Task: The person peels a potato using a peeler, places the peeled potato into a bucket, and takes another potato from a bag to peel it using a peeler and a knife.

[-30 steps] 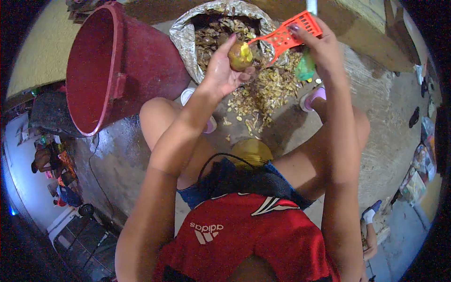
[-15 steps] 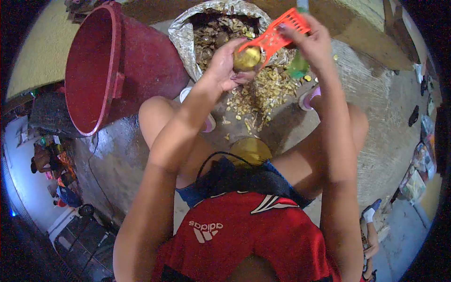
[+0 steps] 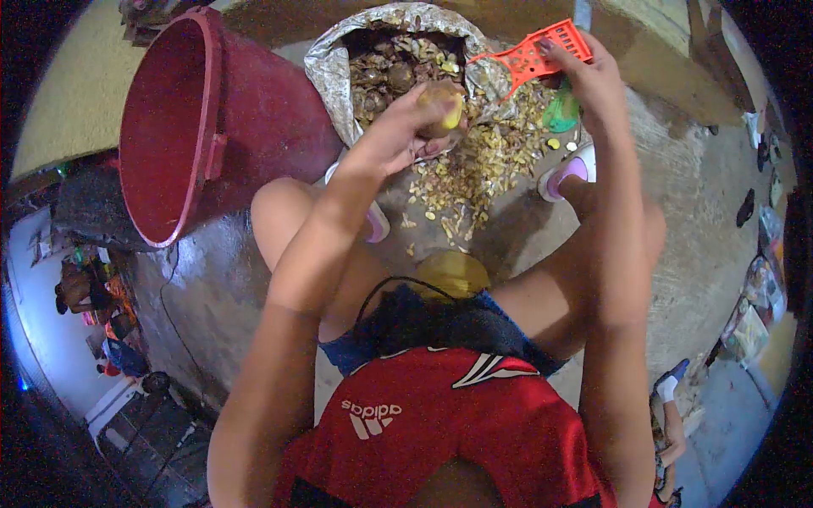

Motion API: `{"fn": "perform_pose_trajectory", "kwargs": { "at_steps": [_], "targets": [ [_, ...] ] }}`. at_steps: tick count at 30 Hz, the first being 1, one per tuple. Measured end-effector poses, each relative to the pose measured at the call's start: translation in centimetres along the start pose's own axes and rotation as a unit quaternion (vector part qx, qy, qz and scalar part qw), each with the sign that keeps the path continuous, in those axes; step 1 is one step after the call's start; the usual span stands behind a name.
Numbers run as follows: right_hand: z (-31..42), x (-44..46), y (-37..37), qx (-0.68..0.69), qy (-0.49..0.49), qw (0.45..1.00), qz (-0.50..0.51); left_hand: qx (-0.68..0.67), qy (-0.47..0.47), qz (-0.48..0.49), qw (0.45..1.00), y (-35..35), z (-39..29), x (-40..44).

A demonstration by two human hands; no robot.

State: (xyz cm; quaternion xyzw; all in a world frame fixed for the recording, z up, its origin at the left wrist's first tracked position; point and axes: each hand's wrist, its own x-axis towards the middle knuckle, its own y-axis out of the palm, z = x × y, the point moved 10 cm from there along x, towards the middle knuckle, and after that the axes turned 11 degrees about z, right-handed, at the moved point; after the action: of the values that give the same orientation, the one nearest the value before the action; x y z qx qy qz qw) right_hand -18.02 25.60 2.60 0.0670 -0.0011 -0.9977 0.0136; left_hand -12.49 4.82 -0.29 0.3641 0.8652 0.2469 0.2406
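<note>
My left hand [image 3: 396, 135] is wrapped round a potato [image 3: 450, 117], its flesh showing yellow where skin is off and the rest brownish. The potato is over the heap of peelings, near the sack's mouth. In my right hand [image 3: 590, 80] is an orange plastic Y-shaped peeler [image 3: 529, 61], gripped by its slotted handle with its two prongs pointing left. A gap separates the peeler from the potato. Below lie pale and brown peelings [image 3: 474, 173], scattered over the floor. More dark peelings [image 3: 394, 72] fill the white sack [image 3: 329, 72].
A big red tub [image 3: 271, 110] leans at the left, open side towards the left. A green item [image 3: 561, 112] lies right of the peelings. My shoes [image 3: 569, 173] flank the heap. Bagged goods [image 3: 762, 279] line the right; a person's leg [image 3: 671, 423] shows at lower right.
My right hand has drawn the peeler up and right, away from the potato. My left hand keeps its hold, and the potato has turned or shifted slightly.
</note>
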Motion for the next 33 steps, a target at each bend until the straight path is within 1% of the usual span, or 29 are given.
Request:
{"fn": "perform_pose_trajectory", "kwargs": {
  "at_steps": [1,4,5,8,9,11,12,14,15,18,19,22,23,24,26,27,28,29,30,31,33],
  "targets": [
    [-0.3,0.0,0.3,0.005,0.013,1.0,0.012,0.072,0.006,-0.01,0.997,0.0,-0.2,0.0],
    [0.5,-0.5,3.4,0.086,0.012,0.991,0.103,0.127,-0.016,-0.008,0.992,0.8,0.2,0.3],
    [0.2,-0.5,3.8,0.071,0.003,0.992,0.1,0.141,-0.032,-0.01,0.989,0.6,0.4,0.2],
    [1.1,-1.4,6.5,0.015,-0.026,0.99,0.14,0.186,-0.036,-0.009,0.982,-0.4,1.3,0.6],
    [0.3,-1.1,6.6,0.006,0.006,0.988,0.155,0.196,-0.041,-0.009,0.98,-0.5,1.3,0.7],
    [0.5,-1.0,5.7,0.01,-0.004,0.992,0.129,0.217,-0.05,-0.008,0.975,-0.8,1.2,0.5],
    [0.6,-1.0,5.3,0.011,-0.009,0.993,0.115,0.256,-0.036,-0.001,0.966,-0.7,0.8,0.4],
    [0.3,0.8,0.9,-0.133,-0.05,0.989,0.027,0.334,-0.006,0.012,0.942,-0.7,-0.1,0.1],
    [0.2,0.8,0.3,-0.095,-0.047,0.994,0.025,0.373,0.003,0.005,0.928,-0.8,-0.3,-0.2],
    [0.5,0.6,-0.9,0.019,-0.046,0.999,0.015,0.331,0.014,0.028,0.943,-0.2,-0.1,-0.5],
    [-0.2,0.2,0.6,0.035,-0.018,0.998,0.051,0.32,0.008,0.02,0.947,-0.2,-0.3,-0.3],
    [0.4,-2.0,4.8,0.09,0.007,0.99,0.111,0.287,-0.026,0.0,0.958,-0.3,0.4,0.0],
    [0.1,-2.1,5.7,0.085,0.009,0.987,0.135,0.279,-0.044,-0.002,0.959,-0.6,0.8,0.2],
    [-0.1,-2.1,6.1,0.09,0.012,0.987,0.136,0.272,-0.063,-0.004,0.96,-0.8,1.1,0.2],
    [-0.5,-1.9,6.5,0.1,0.018,0.985,0.138,0.285,-0.012,0.012,0.958,0.0,0.2,0.1],
    [-1.5,-1.0,5.3,0.102,0.014,0.986,0.133,0.291,0.013,0.022,0.956,0.5,-0.2,0.0],
    [-1.4,-0.1,2.9,0.018,-0.007,0.996,0.083,0.297,0.038,0.031,0.954,0.8,-0.6,0.0],
    [-1.1,0.5,0.5,-0.066,-0.028,0.997,0.033,0.33,0.042,0.033,0.943,0.6,-0.5,-0.1],
    [-0.1,0.3,-0.9,-0.149,-0.048,0.987,-0.019,0.363,0.047,0.036,0.93,0.5,-0.4,-0.5],
    [-0.6,0.2,-1.2,-0.094,-0.036,0.995,-0.013,0.396,0.05,0.04,0.916,0.5,-0.4,-0.5],
    [-1.3,0.2,-0.9,0.016,-0.009,1.0,0.005,0.378,0.014,0.039,0.925,0.6,-0.4,-0.4]
  ]
}}
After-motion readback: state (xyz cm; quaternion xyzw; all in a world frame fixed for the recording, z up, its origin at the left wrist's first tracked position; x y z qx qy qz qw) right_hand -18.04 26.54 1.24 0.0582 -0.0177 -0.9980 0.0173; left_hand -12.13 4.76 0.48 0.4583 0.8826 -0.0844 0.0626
